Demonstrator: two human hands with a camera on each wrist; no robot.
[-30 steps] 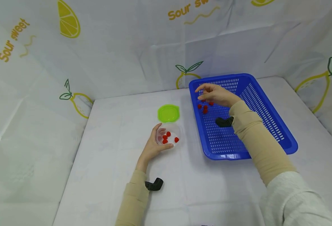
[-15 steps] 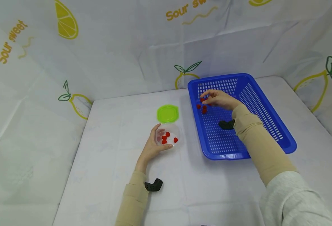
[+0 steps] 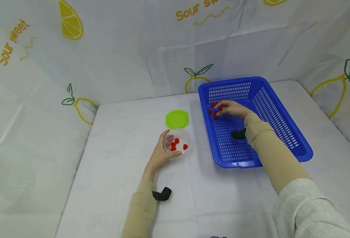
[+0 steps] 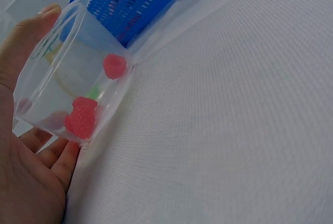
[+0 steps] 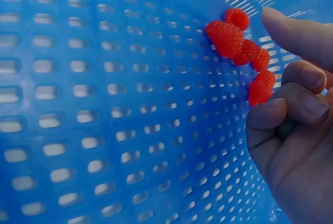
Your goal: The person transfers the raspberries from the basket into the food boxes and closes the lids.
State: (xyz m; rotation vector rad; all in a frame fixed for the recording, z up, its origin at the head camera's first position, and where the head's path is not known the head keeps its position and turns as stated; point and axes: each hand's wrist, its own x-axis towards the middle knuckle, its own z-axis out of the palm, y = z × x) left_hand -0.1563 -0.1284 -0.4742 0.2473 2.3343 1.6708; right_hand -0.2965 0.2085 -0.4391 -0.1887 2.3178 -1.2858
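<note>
The desk (image 3: 118, 132) runs back to a straight edge where the lemon-printed sheet (image 3: 133, 66) rises, and the blue basket (image 3: 243, 164) sits over on the right, its far rim overlapping that edge from where I stand. A narrow strip of white cloth separates the basket's left side from the clear cup (image 3: 181, 136), while a broader sweep spreads to the desk's left edge. The green lid (image 3: 177, 119) lies flat just beyond the cup, right by its rim. Coming in from the front, the left arm carries a black wrist piece (image 3: 162, 194) on its inner side, and the left hand (image 3: 160, 155) grips the cup, thumb up at the rim on the near side, fingers round the far side; four red raspberries (image 3: 177, 140) lie on the bottom inside. The right arm slants across the basket's front right part, and the right hand (image 3: 236, 109) dips in toward the back left, with more of the slotted floor showing on its near side. Its thumb and forefinger stand apart at a loose cluster of berries (image 3: 213, 104), the other fingers folded inward; they seem to hold nothing, though I can't be sure whether a fingertip touches one.
</note>
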